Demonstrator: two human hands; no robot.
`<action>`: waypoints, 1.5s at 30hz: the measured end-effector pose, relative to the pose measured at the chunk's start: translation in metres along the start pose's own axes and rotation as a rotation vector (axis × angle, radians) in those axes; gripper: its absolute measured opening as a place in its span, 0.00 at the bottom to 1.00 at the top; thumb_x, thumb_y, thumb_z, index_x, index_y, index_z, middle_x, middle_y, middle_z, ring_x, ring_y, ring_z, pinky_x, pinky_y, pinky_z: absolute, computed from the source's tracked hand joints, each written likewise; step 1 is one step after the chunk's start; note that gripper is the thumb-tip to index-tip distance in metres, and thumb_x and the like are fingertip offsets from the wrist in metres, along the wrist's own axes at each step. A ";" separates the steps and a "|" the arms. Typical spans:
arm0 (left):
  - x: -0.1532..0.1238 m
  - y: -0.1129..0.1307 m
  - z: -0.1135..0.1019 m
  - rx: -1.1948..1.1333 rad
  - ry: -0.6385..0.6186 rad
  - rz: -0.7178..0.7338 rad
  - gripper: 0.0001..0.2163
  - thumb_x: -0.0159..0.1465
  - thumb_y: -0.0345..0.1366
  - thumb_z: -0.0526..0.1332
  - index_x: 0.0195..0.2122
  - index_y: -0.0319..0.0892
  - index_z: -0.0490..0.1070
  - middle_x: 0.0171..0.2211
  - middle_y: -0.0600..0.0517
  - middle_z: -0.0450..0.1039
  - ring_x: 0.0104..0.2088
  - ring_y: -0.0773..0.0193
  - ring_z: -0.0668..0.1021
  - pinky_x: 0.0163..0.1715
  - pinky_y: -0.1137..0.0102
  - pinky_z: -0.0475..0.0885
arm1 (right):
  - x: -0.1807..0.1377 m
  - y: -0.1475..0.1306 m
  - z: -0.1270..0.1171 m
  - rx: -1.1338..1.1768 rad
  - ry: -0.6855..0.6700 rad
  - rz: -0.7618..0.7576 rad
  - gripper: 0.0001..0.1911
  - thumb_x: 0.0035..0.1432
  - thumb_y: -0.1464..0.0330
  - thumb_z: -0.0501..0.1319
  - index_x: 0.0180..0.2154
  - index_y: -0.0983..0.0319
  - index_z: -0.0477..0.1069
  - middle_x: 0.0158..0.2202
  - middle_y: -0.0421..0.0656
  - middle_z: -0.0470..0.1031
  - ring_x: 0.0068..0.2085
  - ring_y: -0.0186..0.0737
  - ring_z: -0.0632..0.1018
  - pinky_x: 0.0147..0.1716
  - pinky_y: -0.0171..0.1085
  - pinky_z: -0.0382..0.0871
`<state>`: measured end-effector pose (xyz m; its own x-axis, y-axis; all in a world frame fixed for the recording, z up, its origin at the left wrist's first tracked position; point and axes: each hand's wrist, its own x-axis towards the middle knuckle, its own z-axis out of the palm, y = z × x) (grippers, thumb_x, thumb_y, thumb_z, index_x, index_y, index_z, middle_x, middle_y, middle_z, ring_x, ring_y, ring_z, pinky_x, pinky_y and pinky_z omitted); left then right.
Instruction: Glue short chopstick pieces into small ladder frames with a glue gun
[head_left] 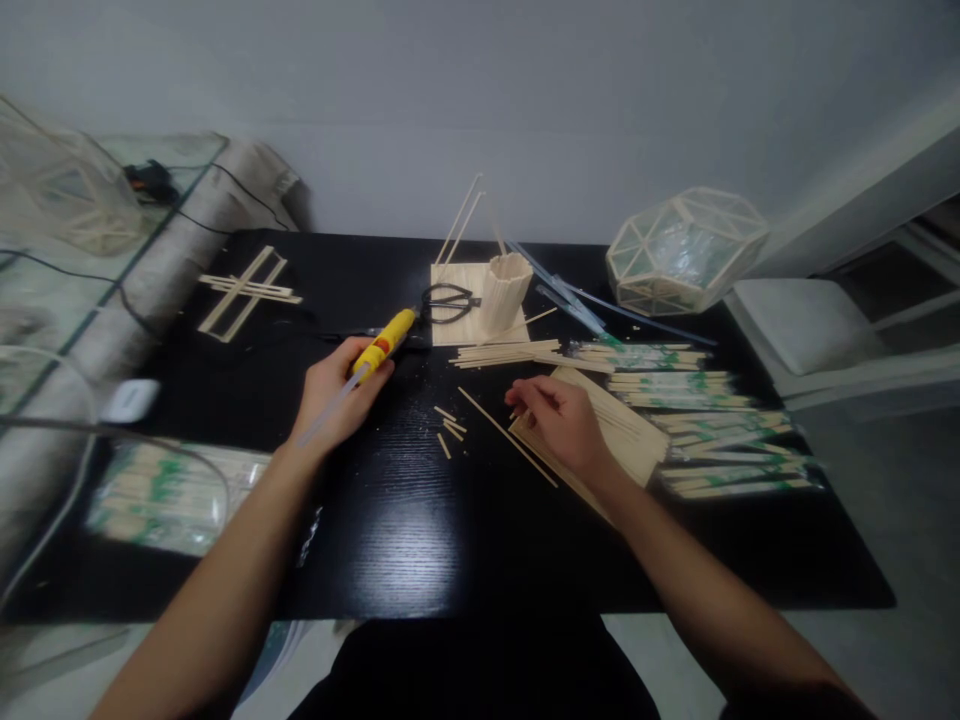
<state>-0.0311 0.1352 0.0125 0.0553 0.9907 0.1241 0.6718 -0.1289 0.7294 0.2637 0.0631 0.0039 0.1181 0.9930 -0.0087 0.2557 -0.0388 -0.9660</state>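
1. The left hand (330, 395) gripped the yellow glue gun (384, 345), whose clear glue stick (334, 408) came out at the back, toward the wrist.
2. The gun was above the black table (405, 530), its nozzle near the scissors (473, 301); whether they touched, I could not tell.
3. Behind was the square wooden board (457, 332), with the cup of sticks (504, 300) upright on it.
4. The right hand (555, 420) had bent fingers over the wooden sheet (641, 432); I could not tell if they held something.
5. One thin stick (508, 437) lay beside this hand.
6. In my judgement, good handling asked for a steady left wrist and the nozzle, possibly hot, well apart from the right fingers.
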 end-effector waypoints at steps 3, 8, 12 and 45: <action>0.000 -0.001 0.001 -0.006 0.005 0.004 0.19 0.63 0.51 0.65 0.49 0.44 0.78 0.36 0.52 0.79 0.34 0.60 0.77 0.37 0.68 0.72 | 0.001 0.002 -0.001 -0.080 0.097 -0.063 0.13 0.56 0.57 0.72 0.34 0.60 0.80 0.33 0.44 0.83 0.31 0.41 0.80 0.31 0.37 0.73; 0.000 0.001 0.000 -0.020 0.000 0.000 0.19 0.63 0.50 0.64 0.49 0.44 0.78 0.37 0.52 0.79 0.34 0.59 0.77 0.36 0.68 0.71 | 0.002 0.000 -0.004 -0.150 0.097 -0.091 0.11 0.62 0.60 0.67 0.34 0.60 0.80 0.27 0.42 0.81 0.27 0.41 0.80 0.32 0.39 0.74; -0.001 0.005 -0.001 -0.020 -0.013 -0.013 0.18 0.62 0.50 0.64 0.47 0.44 0.78 0.34 0.53 0.78 0.34 0.59 0.76 0.35 0.69 0.69 | 0.009 -0.001 -0.001 -0.329 0.069 -0.295 0.06 0.61 0.71 0.65 0.40 0.60 0.80 0.42 0.46 0.83 0.42 0.46 0.83 0.44 0.44 0.78; -0.002 0.005 -0.001 -0.043 -0.037 0.055 0.19 0.64 0.50 0.63 0.48 0.41 0.78 0.33 0.53 0.78 0.30 0.61 0.75 0.32 0.71 0.68 | 0.045 -0.003 0.003 -0.958 -0.136 -0.325 0.10 0.63 0.80 0.59 0.43 0.62 0.73 0.42 0.51 0.79 0.45 0.51 0.78 0.45 0.43 0.68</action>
<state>-0.0287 0.1328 0.0164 0.1190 0.9830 0.1399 0.6348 -0.1836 0.7506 0.2650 0.1085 0.0056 -0.1890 0.9733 0.1303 0.9232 0.2213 -0.3141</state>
